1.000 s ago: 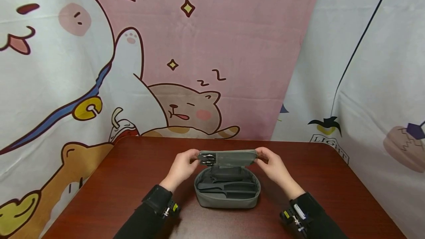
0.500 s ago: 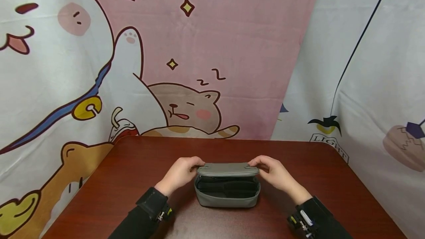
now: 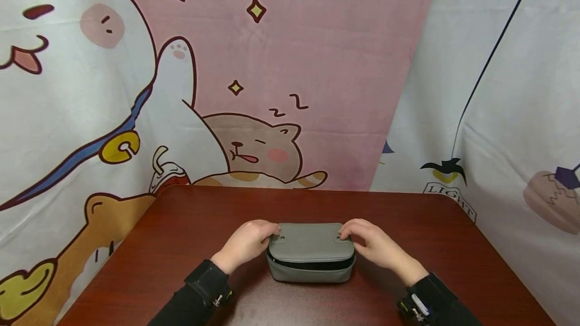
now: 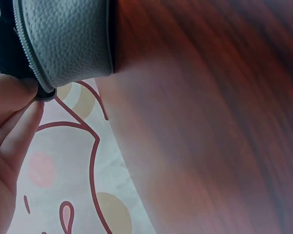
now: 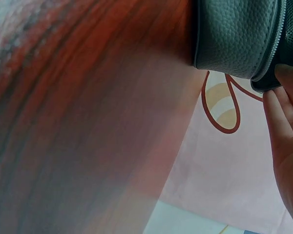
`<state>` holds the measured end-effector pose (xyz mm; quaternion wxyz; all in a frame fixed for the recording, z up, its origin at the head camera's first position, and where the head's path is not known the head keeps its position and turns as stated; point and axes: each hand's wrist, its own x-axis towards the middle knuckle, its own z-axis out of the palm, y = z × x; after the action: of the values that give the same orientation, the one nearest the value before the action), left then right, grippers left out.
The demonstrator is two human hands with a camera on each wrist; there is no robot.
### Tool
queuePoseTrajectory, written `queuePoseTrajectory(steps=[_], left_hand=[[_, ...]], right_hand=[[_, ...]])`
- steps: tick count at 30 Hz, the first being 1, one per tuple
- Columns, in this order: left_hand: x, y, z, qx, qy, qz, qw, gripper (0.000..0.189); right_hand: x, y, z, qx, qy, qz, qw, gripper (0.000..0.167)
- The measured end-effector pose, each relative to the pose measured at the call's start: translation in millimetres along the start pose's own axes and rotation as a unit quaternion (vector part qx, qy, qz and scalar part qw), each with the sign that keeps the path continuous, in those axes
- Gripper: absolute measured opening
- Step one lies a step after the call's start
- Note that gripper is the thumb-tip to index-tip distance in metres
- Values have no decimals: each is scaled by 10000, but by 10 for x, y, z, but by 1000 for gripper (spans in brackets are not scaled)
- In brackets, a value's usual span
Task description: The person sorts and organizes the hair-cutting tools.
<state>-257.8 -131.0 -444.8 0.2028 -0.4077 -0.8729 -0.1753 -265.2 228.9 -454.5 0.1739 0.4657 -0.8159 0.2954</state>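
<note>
A grey-green zip case (image 3: 312, 244) of pebbled material stands on the table, its lid lowered nearly flat. Along the front a dark gap (image 3: 312, 265) runs between lid and body, and the contents are hidden. My left hand (image 3: 249, 240) is at the rear left corner; in the left wrist view its thumb and fingers pinch the case's edge beside the zipper (image 4: 31, 48). At the rear right corner my right hand (image 3: 371, 240) has the case's edge between thumb and fingers, close to the zipper teeth (image 5: 276, 41) in the right wrist view.
The brown wooden table (image 3: 190, 225) extends to both sides of the case. Behind it hangs a cloth backdrop (image 3: 340, 89) with cartoon animals. Black sleeves with wrist devices (image 3: 213, 286) cover both forearms.
The lid has come down from upright, tilting forward over the body, and now hides a dark comb-like item and other contents. Both hands have lowered with it, keeping to its corners.
</note>
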Motion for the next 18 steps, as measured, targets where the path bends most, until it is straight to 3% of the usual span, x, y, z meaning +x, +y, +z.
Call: queuePoseTrajectory(steps=[12, 18], left_hand=[[-40, 6, 63, 387, 263, 487, 9977, 31], [-45, 30, 37, 461, 241, 556, 9971, 31]], right_hand=[[-17, -3, 19, -566, -252, -256, 9977, 47], [-20, -32, 13, -817, -254, -396, 9955, 46]])
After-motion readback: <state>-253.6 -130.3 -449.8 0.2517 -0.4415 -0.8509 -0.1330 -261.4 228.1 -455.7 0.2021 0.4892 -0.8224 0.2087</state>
